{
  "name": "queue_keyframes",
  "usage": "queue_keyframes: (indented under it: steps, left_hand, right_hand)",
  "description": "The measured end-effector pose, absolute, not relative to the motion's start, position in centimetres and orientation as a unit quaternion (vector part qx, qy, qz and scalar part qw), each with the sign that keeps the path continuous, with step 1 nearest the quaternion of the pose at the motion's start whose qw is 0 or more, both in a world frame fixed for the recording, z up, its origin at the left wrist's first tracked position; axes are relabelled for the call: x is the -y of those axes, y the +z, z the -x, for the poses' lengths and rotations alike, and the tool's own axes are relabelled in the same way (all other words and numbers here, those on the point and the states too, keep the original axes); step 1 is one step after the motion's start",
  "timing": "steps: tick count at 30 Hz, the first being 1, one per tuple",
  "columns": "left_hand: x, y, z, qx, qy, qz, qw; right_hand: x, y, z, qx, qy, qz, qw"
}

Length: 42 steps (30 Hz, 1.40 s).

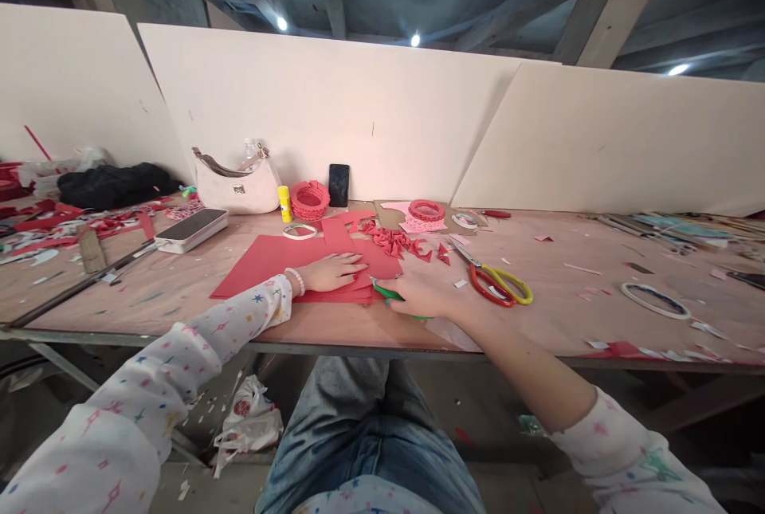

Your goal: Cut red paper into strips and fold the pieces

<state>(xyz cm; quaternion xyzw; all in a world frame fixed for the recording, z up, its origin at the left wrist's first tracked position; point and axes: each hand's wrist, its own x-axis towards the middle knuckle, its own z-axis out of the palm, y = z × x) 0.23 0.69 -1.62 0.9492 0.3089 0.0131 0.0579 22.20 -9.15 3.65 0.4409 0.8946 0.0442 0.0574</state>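
Red paper sheets (256, 263) lie flat at the middle of the table. My left hand (331, 272) rests palm down on them, its fingers stretched out to the right. At the sheets' right edge, my right hand (418, 295) is closed around a green-handled tool (388, 292), whose tip touches the paper; most of the tool is hidden by the hand. Small folded red paper pieces (394, 243) are heaped just behind the sheets. Scissors with red and yellow handles (493, 283) lie to the right of my right hand.
Along the back stand a white handbag (236, 186), a yellow glue stick (284, 204), a red paper ring stack (309, 199) and a dark phone (339, 185). A white device (192, 230) lies left. A tape roll (655, 301) is at right. White boards (335, 115) rise behind.
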Motion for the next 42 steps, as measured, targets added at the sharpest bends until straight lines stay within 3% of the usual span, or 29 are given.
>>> queue_keyframes:
  steps: [10, 23, 42]
  left_hand:
    - [-0.5, -1.8, -0.3, -0.354, 0.01, -0.933, 0.063]
    - [-0.9, -2.0, 0.0, -0.338, 0.024, -0.938, 0.07]
    - [-1.0, -2.2, -0.1, -0.343, 0.015, -0.938, 0.054]
  right_hand:
    - [8.9, 2.9, -22.5, -0.895, 0.071, -0.439, 0.033]
    - [8.2, 2.4, -23.2, -0.889, 0.012, -0.455, 0.052]
    - [7.1, 2.1, -23.2, -0.886, 0.053, -0.46, 0.021]
